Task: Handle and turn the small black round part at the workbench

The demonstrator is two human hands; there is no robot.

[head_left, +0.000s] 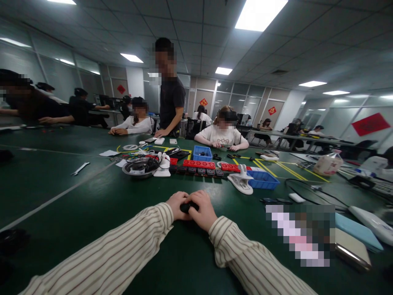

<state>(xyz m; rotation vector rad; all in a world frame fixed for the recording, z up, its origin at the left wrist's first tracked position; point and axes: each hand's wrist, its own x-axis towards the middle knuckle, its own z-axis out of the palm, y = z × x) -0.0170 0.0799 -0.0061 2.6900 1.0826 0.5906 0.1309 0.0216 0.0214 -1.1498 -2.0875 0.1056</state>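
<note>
Green table (101,205), two hands, one small black object (189,207) between them.
Across the table, a row of red and black blocks (199,164) lies beyond the hands; blue bin (264,183) at its right end, probably to keep small parts together. Metal bowl (135,175) at the left end appears to corral loose dark cables. Left hand (177,206) and right hand (203,209) meet mid-table, both gripping the object, fingers curled over it, likely for steadiness; grip hides most of its shape. Forearms rest low, apparently bracing the hold.
</note>
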